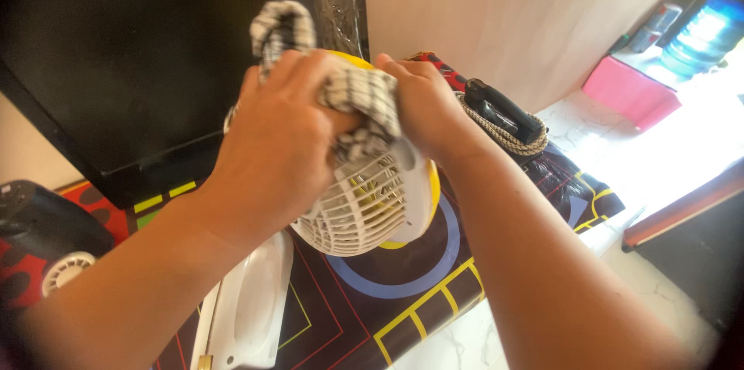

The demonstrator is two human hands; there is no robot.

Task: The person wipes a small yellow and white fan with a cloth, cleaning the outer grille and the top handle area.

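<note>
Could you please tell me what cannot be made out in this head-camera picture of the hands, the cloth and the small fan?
- Fan, head view: its top and rear are hidden by both hands and the checked cloth.
- Left hand: fingertips buried in the cloth.
- Right hand: fingers hidden behind the fan.
- White object: cut off by the bottom edge.
- Bottle: washed out by glare.

Dark screen (132,52) blocks behind; patterned tabletop (372,300) lies open below.
</note>
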